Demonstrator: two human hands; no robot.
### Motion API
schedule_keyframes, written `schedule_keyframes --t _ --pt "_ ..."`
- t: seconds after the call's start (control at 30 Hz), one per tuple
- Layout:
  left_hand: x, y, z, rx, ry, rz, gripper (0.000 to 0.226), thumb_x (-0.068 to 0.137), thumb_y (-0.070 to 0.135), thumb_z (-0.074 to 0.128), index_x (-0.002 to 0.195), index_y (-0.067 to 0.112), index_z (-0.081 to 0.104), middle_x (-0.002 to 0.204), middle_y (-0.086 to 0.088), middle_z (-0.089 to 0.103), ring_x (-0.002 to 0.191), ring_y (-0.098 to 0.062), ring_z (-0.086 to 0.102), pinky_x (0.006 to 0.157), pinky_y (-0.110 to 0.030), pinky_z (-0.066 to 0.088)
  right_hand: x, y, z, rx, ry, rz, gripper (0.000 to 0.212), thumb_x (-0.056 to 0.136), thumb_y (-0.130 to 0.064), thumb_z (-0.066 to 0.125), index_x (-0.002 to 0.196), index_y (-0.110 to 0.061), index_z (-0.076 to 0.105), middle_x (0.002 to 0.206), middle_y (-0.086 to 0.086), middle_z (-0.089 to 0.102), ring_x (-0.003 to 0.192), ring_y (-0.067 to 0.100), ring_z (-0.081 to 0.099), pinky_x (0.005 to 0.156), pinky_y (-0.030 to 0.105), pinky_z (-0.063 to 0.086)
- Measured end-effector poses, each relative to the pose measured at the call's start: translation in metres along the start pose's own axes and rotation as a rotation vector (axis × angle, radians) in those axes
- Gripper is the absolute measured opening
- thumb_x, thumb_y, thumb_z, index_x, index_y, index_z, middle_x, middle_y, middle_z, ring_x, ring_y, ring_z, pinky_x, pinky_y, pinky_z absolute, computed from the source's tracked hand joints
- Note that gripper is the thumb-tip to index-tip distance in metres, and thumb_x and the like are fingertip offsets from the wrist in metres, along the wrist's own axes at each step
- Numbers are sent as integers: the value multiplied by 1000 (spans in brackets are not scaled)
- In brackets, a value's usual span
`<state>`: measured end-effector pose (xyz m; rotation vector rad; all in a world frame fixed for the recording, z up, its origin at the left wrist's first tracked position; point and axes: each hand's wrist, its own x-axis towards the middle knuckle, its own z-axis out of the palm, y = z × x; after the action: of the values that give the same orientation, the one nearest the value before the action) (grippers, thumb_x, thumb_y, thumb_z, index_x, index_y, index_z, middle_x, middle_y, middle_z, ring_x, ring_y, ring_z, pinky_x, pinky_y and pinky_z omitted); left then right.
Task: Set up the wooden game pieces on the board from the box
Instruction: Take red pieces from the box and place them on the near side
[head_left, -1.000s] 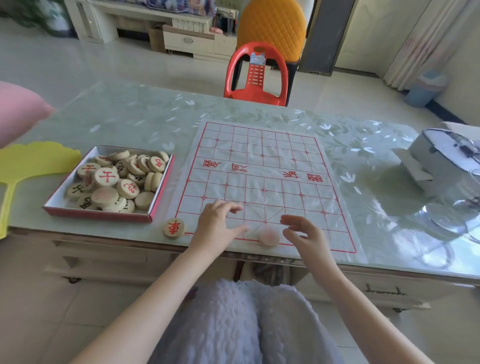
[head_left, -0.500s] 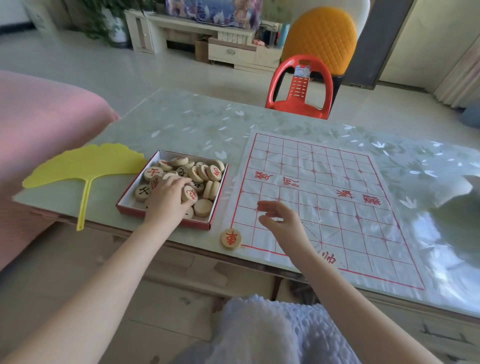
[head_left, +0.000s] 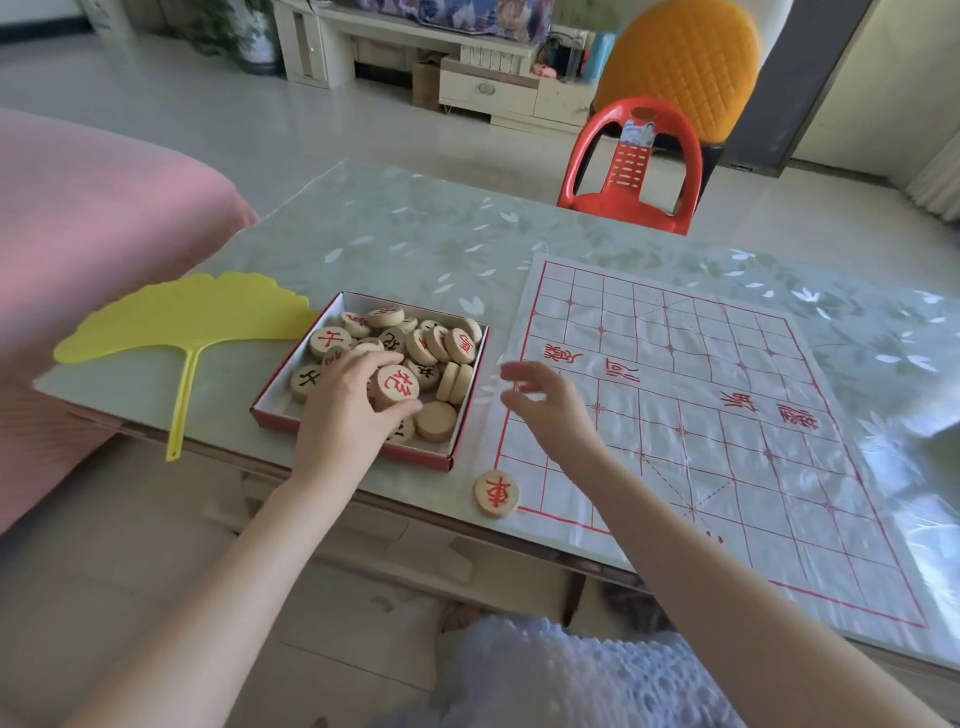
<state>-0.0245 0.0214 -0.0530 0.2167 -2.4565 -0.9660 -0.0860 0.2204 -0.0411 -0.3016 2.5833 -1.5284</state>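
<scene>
A red-edged cardboard box (head_left: 470, 384) on the table holds several round wooden pieces with red or black characters. My left hand (head_left: 348, 410) reaches into the box and grips a wooden piece with a red character (head_left: 397, 384) between thumb and fingers. My right hand (head_left: 545, 405) hovers with relaxed, spread fingers over the left edge of the white plastic board with red grid lines (head_left: 727, 415), holding nothing. One piece with a red character (head_left: 495, 493) lies at the board's near left corner.
A yellow leaf-shaped fan (head_left: 182, 322) lies left of the box. A pink cushion (head_left: 78, 249) sits beyond the table's left edge. A red plastic chair (head_left: 634, 166) stands across the glass-topped table (head_left: 415, 234). The table's front edge runs just below the box.
My left hand moved from the board's near edge into the box and took hold of a red-character piece. My right hand drifted left toward the box. The view swung left.
</scene>
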Motion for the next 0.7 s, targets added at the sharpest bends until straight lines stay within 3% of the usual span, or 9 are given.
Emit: schedule_keyframes --t 0.1,0.2,0.3,0.37,0.47,0.53,0.63,0.7 --pt "-6 -3 -11 -98 4 -5 51 63 24 83 109 19 63 116 2 64 111 -15 57 95 -37 48 43 -10 22 -76 -50 -30 39 89 -20 55 128 -18 51 128 1 56 122 20 42 94 30 39" --pt "-11 -1 -20 -140 -6 -17 52 63 24 82 111 22 62 116 8 64 110 -13 59 95 -36 49 74 -14 43 -185 -55 -57 38 91 -31 51 127 -18 52 122 5 58 120 28 41 84 27 41" --pt "-15 1 -24 -163 -18 -25 53 64 23 82 113 20 62 115 8 65 107 -12 60 94 -35 50 88 -13 52 -462 -51 -81 39 93 -34 43 128 -19 51 126 9 50 117 32 37 97 33 30" --pt "-16 2 -25 -162 -32 -30 54 64 24 82 114 20 61 115 8 65 106 -12 60 94 -34 50 90 -12 52 -512 -54 -79 41 93 -36 44 129 -19 51 127 10 49 117 32 36 99 35 28" --pt "-18 7 -24 -152 -44 -41 54 65 25 81 115 20 61 113 8 64 105 -11 60 93 -29 49 88 -11 46 -443 -36 -75 43 87 -39 55 125 -19 55 124 8 52 119 30 36 97 33 28" --pt "-20 11 -24 -150 -54 -53 54 65 25 81 115 20 62 113 8 64 105 -10 58 92 -25 47 80 -15 36 -273 14 -91 40 83 -37 62 118 -18 58 119 5 55 116 25 42 91 26 30" --pt "-23 17 -24 -153 -75 -44 53 66 26 81 115 20 61 113 8 65 105 -9 58 91 -22 46 53 -24 9 29 6 -69 41 79 -28 70 115 -13 58 116 4 55 102 15 54 76 15 40" --pt "-26 22 -23 -154 -82 -45 52 66 26 81 114 20 62 111 8 65 103 -9 58 89 -19 44 26 -25 -12 58 -24 -77 40 79 -24 71 115 -12 58 116 3 53 98 14 58 72 14 46"
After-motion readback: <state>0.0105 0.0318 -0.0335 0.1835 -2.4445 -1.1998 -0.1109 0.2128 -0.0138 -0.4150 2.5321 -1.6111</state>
